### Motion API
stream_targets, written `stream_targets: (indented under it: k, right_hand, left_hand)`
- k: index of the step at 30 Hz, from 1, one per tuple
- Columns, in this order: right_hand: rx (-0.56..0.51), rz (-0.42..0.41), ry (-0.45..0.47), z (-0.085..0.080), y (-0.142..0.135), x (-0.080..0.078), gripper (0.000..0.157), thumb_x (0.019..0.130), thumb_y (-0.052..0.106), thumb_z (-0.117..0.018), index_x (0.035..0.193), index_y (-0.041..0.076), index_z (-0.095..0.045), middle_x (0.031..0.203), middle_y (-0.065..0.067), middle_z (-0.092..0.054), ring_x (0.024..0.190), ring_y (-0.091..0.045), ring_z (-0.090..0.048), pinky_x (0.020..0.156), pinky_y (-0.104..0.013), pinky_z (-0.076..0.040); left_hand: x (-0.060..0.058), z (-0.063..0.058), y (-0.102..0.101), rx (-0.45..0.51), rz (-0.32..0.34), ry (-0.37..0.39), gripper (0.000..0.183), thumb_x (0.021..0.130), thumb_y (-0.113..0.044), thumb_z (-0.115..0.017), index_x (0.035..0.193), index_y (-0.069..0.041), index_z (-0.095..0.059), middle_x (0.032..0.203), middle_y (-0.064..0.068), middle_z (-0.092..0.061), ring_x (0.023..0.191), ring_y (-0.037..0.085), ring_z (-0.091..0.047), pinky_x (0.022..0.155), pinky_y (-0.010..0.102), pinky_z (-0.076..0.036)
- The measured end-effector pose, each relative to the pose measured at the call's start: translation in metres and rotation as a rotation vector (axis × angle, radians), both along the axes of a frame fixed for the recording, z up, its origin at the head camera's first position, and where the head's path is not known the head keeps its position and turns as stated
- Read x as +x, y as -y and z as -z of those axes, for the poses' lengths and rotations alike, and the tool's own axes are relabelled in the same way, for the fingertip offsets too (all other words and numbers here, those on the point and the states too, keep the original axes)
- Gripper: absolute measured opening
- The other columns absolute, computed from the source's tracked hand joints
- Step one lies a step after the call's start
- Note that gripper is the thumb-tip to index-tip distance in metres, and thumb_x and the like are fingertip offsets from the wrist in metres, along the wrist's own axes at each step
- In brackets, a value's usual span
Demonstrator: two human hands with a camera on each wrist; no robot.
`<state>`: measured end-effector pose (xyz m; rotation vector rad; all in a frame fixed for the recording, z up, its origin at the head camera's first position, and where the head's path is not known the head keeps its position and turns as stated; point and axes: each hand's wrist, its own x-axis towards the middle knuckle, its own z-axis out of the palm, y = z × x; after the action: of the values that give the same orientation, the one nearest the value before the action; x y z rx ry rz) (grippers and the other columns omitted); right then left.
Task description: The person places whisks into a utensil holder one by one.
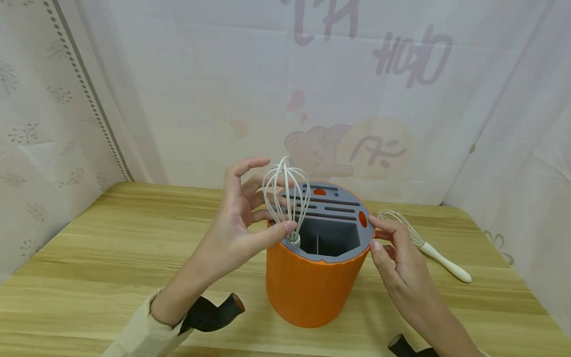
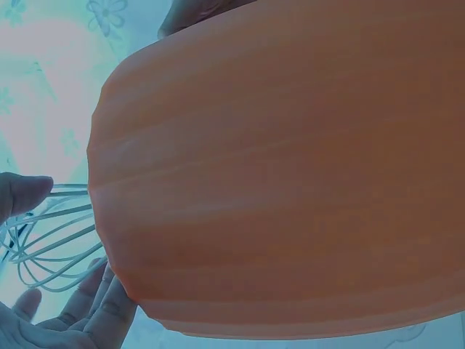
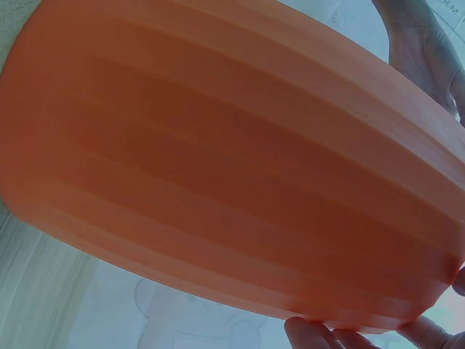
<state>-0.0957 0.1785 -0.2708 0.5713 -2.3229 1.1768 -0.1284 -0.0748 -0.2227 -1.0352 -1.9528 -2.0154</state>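
Observation:
An orange utensil holder [image 1: 312, 292] with a grey slotted top stands upright on the table. One white whisk [image 1: 285, 193] stands with its wire head up out of the holder's large opening, at the left side; its handle is mostly hidden inside. My left hand [image 1: 243, 218] is spread around the wires, thumb in front and fingers behind by the rim, not closed on them. In the left wrist view the thumb [image 2: 29, 195] lies beside the wires [image 2: 62, 240]. My right hand [image 1: 401, 263] grips the holder's right rim between thumb and fingers.
A second white whisk [image 1: 446, 260] lies on the wooden table [image 1: 134, 258], right of the holder and behind my right hand. Pale printed curtains [image 1: 178, 99] enclose the table at the back and sides. Black wrist mounts [image 1: 214, 312] stick out below both hands.

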Motion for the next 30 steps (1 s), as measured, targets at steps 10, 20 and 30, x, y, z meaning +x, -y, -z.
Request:
stream_targets:
  k: [10,20,30]
  right_hand:
    - [-0.003,-0.004,-0.006,0.0003,0.0001,-0.0004,0.036,0.093,-0.001,-0.045,0.129,0.006,-0.045,0.121,-0.002,-0.052,0.102,0.000,-0.050,0.079,-0.007,-0.042]
    - [-0.018,-0.009,0.013,-0.0003,0.0003,0.0000,0.035,0.094,0.000,-0.044,0.128,0.006,-0.044,0.123,-0.004,-0.052,0.104,-0.001,-0.050,0.083,-0.005,-0.041]
    - [-0.024,-0.010,0.034,-0.0007,0.0004,0.0004,0.035,0.095,0.001,-0.044,0.129,0.008,-0.044,0.124,-0.003,-0.051,0.104,-0.002,-0.050,0.083,-0.006,-0.041]
  left_hand:
    - [0.0024,-0.0007,-0.0010,-0.098,-0.066,-0.088,0.078,0.076,0.010,-0.068,0.141,-0.016,-0.033,0.133,0.006,-0.044,0.109,0.027,-0.058,0.086,0.035,-0.054]
    - [0.0014,0.0016,-0.0014,-0.123,-0.065,-0.107,0.073,0.074,0.010,-0.070,0.135,-0.010,-0.035,0.137,0.002,-0.039,0.112,0.018,-0.056,0.088,0.033,-0.053]
    - [-0.0009,0.0029,0.0003,-0.262,-0.104,-0.164,0.070,0.072,0.001,-0.076,0.129,-0.015,-0.037,0.128,-0.001,-0.046,0.108,0.018,-0.056,0.093,0.031,-0.050]
